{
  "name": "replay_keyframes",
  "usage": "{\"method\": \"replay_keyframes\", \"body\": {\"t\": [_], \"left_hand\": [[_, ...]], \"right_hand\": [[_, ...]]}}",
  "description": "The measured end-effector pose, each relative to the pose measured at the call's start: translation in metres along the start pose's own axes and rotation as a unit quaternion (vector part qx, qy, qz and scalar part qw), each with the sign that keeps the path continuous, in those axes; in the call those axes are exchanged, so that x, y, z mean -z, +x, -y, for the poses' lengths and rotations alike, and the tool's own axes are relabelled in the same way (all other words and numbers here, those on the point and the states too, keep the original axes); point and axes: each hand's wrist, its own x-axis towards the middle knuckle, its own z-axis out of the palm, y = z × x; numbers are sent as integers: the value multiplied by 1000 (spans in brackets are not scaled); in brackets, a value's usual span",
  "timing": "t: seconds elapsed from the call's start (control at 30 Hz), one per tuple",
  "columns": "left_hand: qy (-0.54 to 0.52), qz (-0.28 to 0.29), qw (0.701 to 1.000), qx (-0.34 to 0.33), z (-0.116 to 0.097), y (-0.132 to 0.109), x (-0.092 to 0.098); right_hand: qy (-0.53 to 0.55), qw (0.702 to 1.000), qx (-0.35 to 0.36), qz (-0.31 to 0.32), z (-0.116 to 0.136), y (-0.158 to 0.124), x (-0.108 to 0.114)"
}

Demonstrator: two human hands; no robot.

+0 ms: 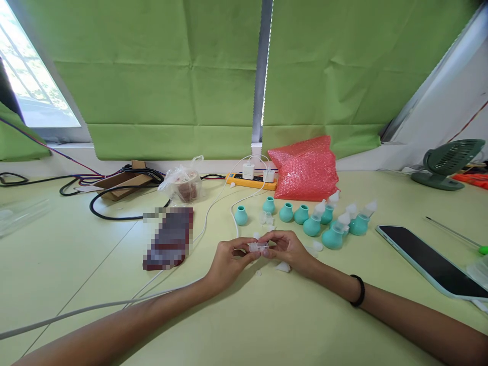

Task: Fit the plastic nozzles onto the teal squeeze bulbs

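Clear plastic fitting (259,247) sits level between left hand (227,263) and right hand (288,250), each pinching one end, apparently to steady it above table (251,325), nozzle-topped teal bulbs (332,239) grouped between two and three o'clock, likely for easy reach.

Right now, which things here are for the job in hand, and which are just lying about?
Likely for the job:
clear piece, held by the left hand and right hand
teal bulbs, some with white tips

Seemingly just lying about:
red bubble-wrap bag
green fan
dark-screened device
power strip
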Motion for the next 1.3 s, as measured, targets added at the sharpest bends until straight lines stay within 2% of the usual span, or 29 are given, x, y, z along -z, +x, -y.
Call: {"method": "replay_keyframes", "body": {"t": [0.27,0.43,0.53,0.63,0.7,0.77,0.87,0.93,1.0,1.13,1.2,1.3], "left_hand": [[38,-1,999,-27,-1,-2,0],[49,-41,997,-50,-3,-1,1],[44,-50,996,-56,-4,-2,1],[21,-41,997,-65,-4,-3,1],[6,-36,997,-68,-3,-4,0],[3,-32,997,-68,-1,-4,-1],[12,-35,997,-67,1,-3,-2],[18,-36,997,-61,1,-2,-2],[26,-34,998,-53,2,-1,-2],[47,-23,997,-48,4,-1,0],[62,-32,996,-54,4,-1,0],[72,-58,994,-67,3,-1,1]], "right_hand": [[-11,1000,8,0,0,0,0],[-136,987,85,-13,13,1,1],[-219,965,132,-65,29,11,1],[-348,919,159,-96,43,29,0],[-451,868,187,-86,47,43,-3],[-557,804,197,-69,46,55,-7],[-674,723,139,-56,37,68,-14],[-711,693,100,-58,28,74,-17],[-720,687,89,-49,22,77,-19],[-702,704,109,-26,20,76,-16],[-673,717,174,-54,25,70,-12],[-580,745,312,-105,37,49,-4]]}}
